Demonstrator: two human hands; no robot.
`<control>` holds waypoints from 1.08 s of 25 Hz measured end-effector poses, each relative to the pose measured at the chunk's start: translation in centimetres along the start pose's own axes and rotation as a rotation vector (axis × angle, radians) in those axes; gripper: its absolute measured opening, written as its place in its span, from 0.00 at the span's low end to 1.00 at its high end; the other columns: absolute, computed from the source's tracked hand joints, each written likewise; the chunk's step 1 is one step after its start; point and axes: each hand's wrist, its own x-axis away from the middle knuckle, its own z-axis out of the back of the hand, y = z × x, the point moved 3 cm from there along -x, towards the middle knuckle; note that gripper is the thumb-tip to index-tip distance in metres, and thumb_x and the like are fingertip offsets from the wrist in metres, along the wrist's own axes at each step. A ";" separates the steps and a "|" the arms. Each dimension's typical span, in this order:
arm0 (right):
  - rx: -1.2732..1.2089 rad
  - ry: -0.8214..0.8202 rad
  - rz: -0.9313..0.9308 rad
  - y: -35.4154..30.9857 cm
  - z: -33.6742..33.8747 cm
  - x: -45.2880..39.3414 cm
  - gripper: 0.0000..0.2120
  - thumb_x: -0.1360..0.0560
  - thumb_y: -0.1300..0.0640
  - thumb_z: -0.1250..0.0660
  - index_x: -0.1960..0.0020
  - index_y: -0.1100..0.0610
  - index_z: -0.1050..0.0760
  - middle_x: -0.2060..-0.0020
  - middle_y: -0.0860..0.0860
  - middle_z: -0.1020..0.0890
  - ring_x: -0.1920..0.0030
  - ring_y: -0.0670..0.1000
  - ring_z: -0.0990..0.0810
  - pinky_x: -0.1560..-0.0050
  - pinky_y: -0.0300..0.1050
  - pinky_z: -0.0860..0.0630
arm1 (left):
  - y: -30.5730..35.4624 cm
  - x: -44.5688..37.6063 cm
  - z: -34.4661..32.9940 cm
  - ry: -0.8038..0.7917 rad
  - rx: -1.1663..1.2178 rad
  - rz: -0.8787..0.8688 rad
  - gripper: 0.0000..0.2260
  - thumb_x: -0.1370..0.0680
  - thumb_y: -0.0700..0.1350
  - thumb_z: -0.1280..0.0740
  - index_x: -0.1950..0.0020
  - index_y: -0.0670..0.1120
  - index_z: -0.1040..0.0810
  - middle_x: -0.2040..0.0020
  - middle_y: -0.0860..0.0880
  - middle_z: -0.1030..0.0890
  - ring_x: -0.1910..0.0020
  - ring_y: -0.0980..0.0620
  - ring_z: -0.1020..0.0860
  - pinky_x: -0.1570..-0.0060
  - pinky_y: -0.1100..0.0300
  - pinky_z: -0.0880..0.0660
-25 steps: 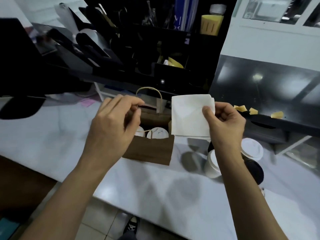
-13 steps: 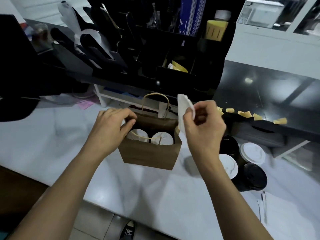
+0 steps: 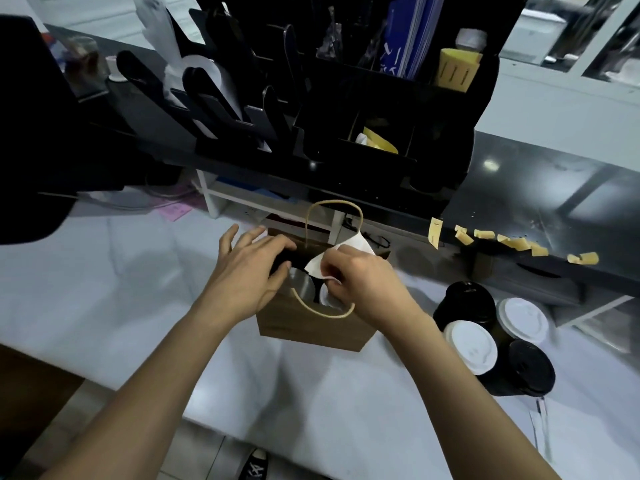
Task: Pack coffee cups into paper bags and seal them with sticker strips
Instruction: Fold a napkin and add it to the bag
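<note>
A brown paper bag (image 3: 311,327) with rope handles stands open on the white counter (image 3: 104,299). Two lidded cups (image 3: 301,287) sit inside it, partly hidden by my hands. My left hand (image 3: 246,275) holds the bag's left rim, spreading the mouth. My right hand (image 3: 360,282) is over the opening, pinching a white napkin (image 3: 349,245) that dips into the bag. Several yellow sticker strips (image 3: 512,242) hang along the edge of the black shelf at right.
Several more coffee cups with black and white lids (image 3: 474,344) stand to the right of the bag. A black organiser rack (image 3: 346,98) with dividers and supplies rises behind it. A white paper slip (image 3: 540,431) lies at the counter's right front.
My right hand has brought the napkin from beside the bag down over its mouth. The left hand moved from the handle area to the bag's left rim.
</note>
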 end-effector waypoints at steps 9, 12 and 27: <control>0.096 -0.471 -0.081 0.2 -2.5 -3.8 0.05 0.23 0.53 0.28 0.49 0.48 0.21 0.51 0.46 0.19 0.48 0.50 0.19 0.50 0.45 0.22 | -1.4 -0.7 -0.7 -0.051 0.086 -0.026 0.15 0.18 0.49 0.38 0.31 0.56 0.27 0.30 0.54 0.26 0.26 0.50 0.37 0.25 0.51 0.48; 0.067 -0.480 -0.108 0.3 -3.3 -3.5 0.12 0.22 0.41 0.31 0.47 0.48 0.20 0.53 0.46 0.16 0.52 0.49 0.18 0.50 0.46 0.20 | -1.6 -0.8 -0.9 -0.054 0.112 -0.033 0.15 0.18 0.49 0.37 0.31 0.55 0.27 0.30 0.54 0.27 0.28 0.51 0.35 0.27 0.52 0.46; -0.198 0.550 -0.453 1.8 1.1 3.6 0.02 0.20 0.54 0.34 0.51 0.50 0.23 0.57 0.44 0.23 0.55 0.46 0.25 0.52 0.43 0.29 | -2.9 -0.6 -0.5 -0.039 0.317 -0.111 0.12 0.19 0.49 0.35 0.35 0.57 0.27 0.30 0.56 0.35 0.38 0.55 0.33 0.41 0.59 0.31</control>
